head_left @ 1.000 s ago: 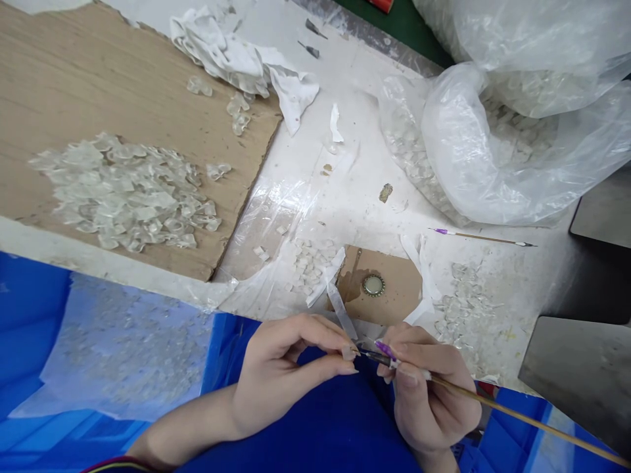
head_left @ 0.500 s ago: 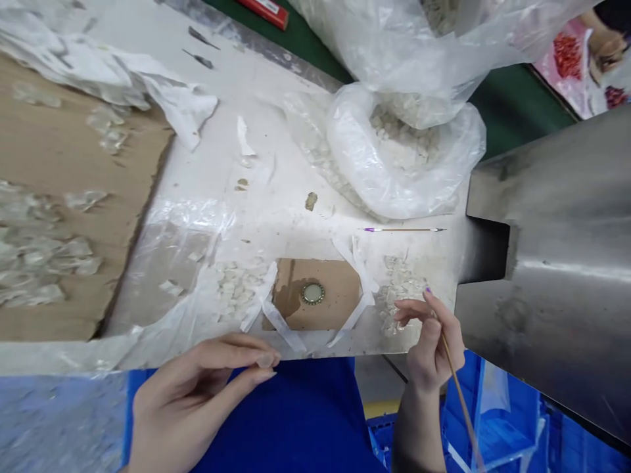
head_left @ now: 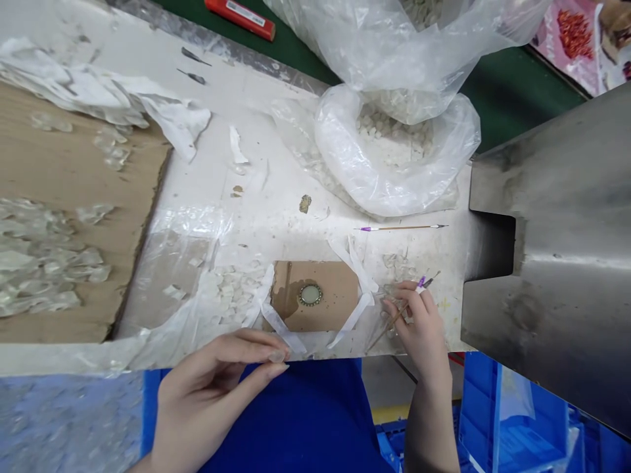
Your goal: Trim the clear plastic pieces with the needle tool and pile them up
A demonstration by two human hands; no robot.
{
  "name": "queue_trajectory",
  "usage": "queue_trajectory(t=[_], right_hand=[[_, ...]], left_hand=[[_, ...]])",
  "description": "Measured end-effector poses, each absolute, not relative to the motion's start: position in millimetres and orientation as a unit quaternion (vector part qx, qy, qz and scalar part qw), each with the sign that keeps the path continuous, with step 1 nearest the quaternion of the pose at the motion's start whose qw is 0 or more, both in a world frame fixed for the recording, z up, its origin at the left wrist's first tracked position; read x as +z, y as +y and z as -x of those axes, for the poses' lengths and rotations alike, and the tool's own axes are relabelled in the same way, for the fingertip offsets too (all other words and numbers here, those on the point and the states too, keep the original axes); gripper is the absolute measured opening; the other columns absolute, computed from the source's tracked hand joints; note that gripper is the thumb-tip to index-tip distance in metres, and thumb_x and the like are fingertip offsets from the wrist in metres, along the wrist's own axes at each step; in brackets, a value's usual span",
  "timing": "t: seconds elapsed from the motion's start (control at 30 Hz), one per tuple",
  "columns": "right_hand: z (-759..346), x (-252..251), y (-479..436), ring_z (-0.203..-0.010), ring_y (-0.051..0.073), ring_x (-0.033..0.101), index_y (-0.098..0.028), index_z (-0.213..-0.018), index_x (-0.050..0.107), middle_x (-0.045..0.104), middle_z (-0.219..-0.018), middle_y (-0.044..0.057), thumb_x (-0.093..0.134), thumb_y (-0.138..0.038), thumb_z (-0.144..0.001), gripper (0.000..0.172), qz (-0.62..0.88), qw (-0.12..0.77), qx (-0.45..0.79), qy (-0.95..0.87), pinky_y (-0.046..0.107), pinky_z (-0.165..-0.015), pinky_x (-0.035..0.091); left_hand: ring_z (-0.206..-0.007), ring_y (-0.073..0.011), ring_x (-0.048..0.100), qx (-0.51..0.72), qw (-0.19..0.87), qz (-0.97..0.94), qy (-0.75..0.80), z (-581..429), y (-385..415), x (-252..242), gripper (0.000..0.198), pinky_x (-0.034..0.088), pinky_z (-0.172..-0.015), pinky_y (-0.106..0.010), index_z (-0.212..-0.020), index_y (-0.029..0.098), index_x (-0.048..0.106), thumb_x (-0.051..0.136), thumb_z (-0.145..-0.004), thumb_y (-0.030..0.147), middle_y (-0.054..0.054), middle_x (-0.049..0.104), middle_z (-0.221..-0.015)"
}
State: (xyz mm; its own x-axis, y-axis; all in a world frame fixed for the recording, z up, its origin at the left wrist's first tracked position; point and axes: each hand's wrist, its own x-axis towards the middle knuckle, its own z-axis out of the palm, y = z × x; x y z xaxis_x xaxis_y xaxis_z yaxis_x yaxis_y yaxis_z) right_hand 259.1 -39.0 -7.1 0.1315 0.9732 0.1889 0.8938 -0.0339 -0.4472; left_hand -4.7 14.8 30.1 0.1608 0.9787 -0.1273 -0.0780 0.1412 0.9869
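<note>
Clear piece [head_left: 277, 357]: in the left hand, at the near edge of the counter [head_left: 276, 223]. Large cardboard sheet [head_left: 64, 164] at left, bearing a heap of clear scraps [head_left: 44, 266]. Open plastic bag [head_left: 394, 187] at the far right. Left hand [head_left: 211, 381]: thumb and fingertips pinched on the piece. Right hand [head_left: 419, 322]: closed round a thin stick [head_left: 380, 334], fingertips down at loose bits [head_left: 397, 263]; cannot tell if one is gripped. Between the hands, small cardboard [head_left: 338, 309] bearing a rimmed disc [head_left: 310, 294]. Step, as I judge: fingering the bits, piece held ready. Next move calls for picking cleanly without dropping the stick.
</note>
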Motion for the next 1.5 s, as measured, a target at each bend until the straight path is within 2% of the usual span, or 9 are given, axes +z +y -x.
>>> queue_trajectory(t=[0.27,0.33,0.43,0.53,0.67,0.83,1.03,1.17,1.5], right_hand=[[-240.1,14.5,-31.6,-0.051,0.013,0.057,-0.023,-0.084,0.066,0.060,-0.074,-0.001,0.076,-0.021,-0.087,0.012,0.711,0.396,0.077,-0.575,0.024,-0.044,0.047],[-216.8,27.9,-34.6,-0.038,0.005,0.049,-0.023,-0.089,0.066,0.062,-0.082,-0.002,0.072,-0.021,-0.092,0.007,0.677,0.499,0.237,-0.486,0.020,-0.033,0.040],[-180.5,43.8,-36.8,-0.038,0.004,0.054,-0.027,-0.094,0.070,0.063,-0.081,-0.004,0.074,-0.020,-0.091,0.009,0.539,0.578,0.517,-0.329,0.016,-0.032,0.040],[-155.9,48.9,-29.9,-0.042,0.003,0.052,-0.029,-0.092,0.072,0.065,-0.078,-0.005,0.077,-0.020,-0.088,0.011,0.446,0.577,0.640,-0.241,0.012,-0.037,0.040],[-143.8,45.0,-17.2,-0.058,0.006,0.057,-0.025,-0.080,0.072,0.064,-0.072,-0.004,0.085,-0.024,-0.081,0.013,0.435,0.568,0.656,-0.241,0.016,-0.058,0.050],[-141.1,39.9,-16.5,-0.054,0.006,0.048,-0.023,-0.076,0.069,0.058,-0.069,-0.005,0.085,-0.029,-0.081,0.018,0.452,0.545,0.669,-0.226,0.017,-0.054,0.043],[-142.5,39.3,-18.8,-0.052,0.006,0.048,-0.021,-0.074,0.065,0.057,-0.071,-0.005,0.087,-0.030,-0.078,0.024,0.452,0.526,0.692,-0.201,0.018,-0.050,0.042],[-142.9,38.3,-20.2,-0.042,0.003,0.048,-0.022,-0.078,0.065,0.059,-0.071,-0.005,0.085,-0.027,-0.080,0.020,0.417,0.525,0.725,-0.156,0.016,-0.041,0.043],[-144.1,40.2,-21.8,-0.052,0.008,0.071,-0.020,-0.080,0.065,0.069,-0.076,-0.004,0.084,-0.018,-0.082,0.019,0.364,0.534,0.754,-0.113,0.014,-0.049,0.058]], left_hand=[[-0.063,-0.0126,0.079,0.453,0.594,-0.470,0.471,3.0,18.7,30.9,0.022,0.064,-0.062,-0.011,-0.080,0.024,0.080,0.085,-0.072,0.004,0.004,0.083,-0.070],[-0.063,-0.0130,0.079,0.471,0.591,-0.476,0.449,-0.2,20.9,31.2,0.018,0.064,-0.062,-0.011,-0.076,0.022,0.079,0.085,-0.074,0.005,0.002,0.082,-0.070],[-0.063,-0.0144,0.080,0.484,0.571,-0.503,0.432,-2.7,21.8,31.5,0.014,0.066,-0.062,-0.015,-0.076,0.019,0.076,0.083,-0.079,0.008,-0.001,0.083,-0.073],[-0.065,-0.0166,0.081,0.498,0.512,-0.565,0.413,1.6,20.9,31.6,0.012,0.068,-0.063,-0.019,-0.079,0.019,0.072,0.079,-0.086,0.012,-0.002,0.084,-0.078],[-0.075,-0.0169,0.082,0.467,0.424,-0.689,0.357,15.9,22.1,31.3,0.007,0.069,-0.067,-0.021,-0.091,0.017,0.069,0.068,-0.096,0.013,-0.006,0.084,-0.087],[-0.096,-0.0181,0.080,0.409,0.355,-0.788,0.293,31.0,21.5,30.1,0.013,0.068,-0.082,-0.024,-0.104,0.011,0.067,0.054,-0.103,0.008,-0.012,0.083,-0.096],[-0.119,-0.0176,0.071,0.361,0.382,-0.809,0.264,39.1,18.9,31.4,0.020,0.061,-0.099,-0.026,-0.118,0.007,0.065,0.051,-0.103,0.005,-0.015,0.080,-0.112],[-0.118,-0.0174,0.071,0.367,0.391,-0.802,0.263,38.9,20.3,31.2,0.020,0.060,-0.099,-0.025,-0.117,0.006,0.065,0.054,-0.101,0.002,-0.015,0.080,-0.112],[-0.111,-0.0197,0.074,0.350,0.382,-0.813,0.266,41.5,18.9,30.7,0.023,0.062,-0.096,-0.029,-0.119,0.008,0.065,0.052,-0.101,0.004,-0.014,0.081,-0.109]])
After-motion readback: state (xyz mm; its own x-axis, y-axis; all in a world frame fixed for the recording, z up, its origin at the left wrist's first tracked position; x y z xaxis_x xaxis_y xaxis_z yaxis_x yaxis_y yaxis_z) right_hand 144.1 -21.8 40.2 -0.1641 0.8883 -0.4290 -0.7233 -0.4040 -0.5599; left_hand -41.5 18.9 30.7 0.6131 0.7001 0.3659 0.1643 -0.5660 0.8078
